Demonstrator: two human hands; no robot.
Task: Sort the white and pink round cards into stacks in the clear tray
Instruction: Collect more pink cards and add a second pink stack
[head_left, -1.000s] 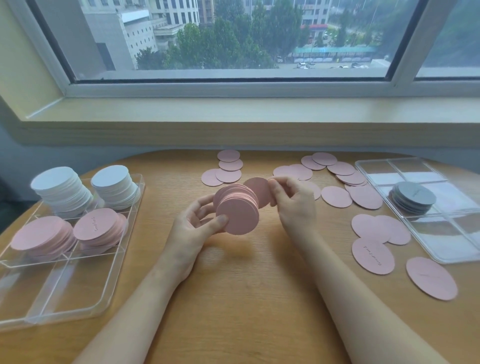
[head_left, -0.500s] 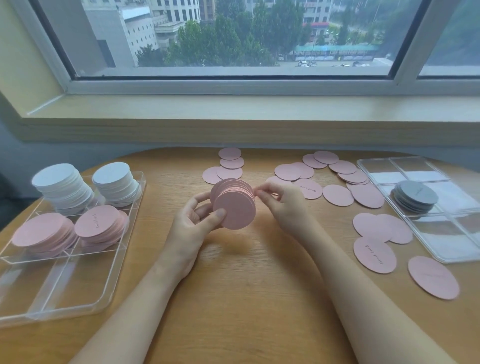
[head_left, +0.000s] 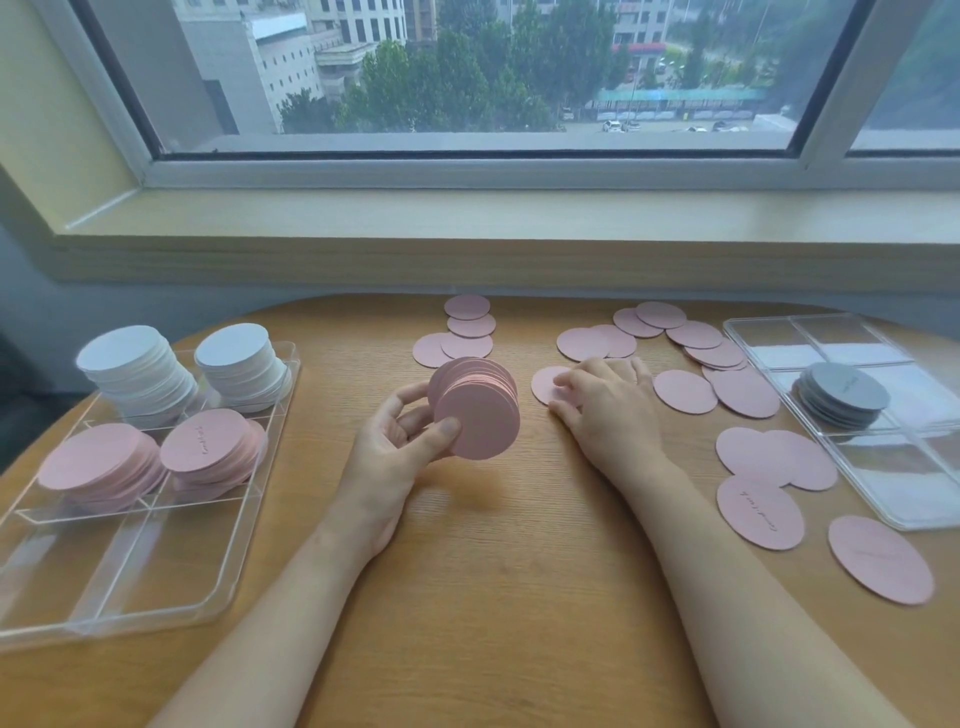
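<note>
Two hands work over the wooden table (head_left: 493, 597): your left hand (head_left: 395, 447) grips a stack of pink round cards (head_left: 475, 408) on edge, thumb on the near face and fingers curled behind it. Your right hand (head_left: 605, 402) lies palm down, its fingertips (head_left: 563, 382) pressing a single pink card (head_left: 545, 382) flat on the table. More loose pink cards (head_left: 685, 358) lie beyond and right of those fingers. Well left of your left thumb, the clear tray (head_left: 156, 587) holds two white stacks (head_left: 234, 358) and two pink stacks (head_left: 208, 452).
</note>
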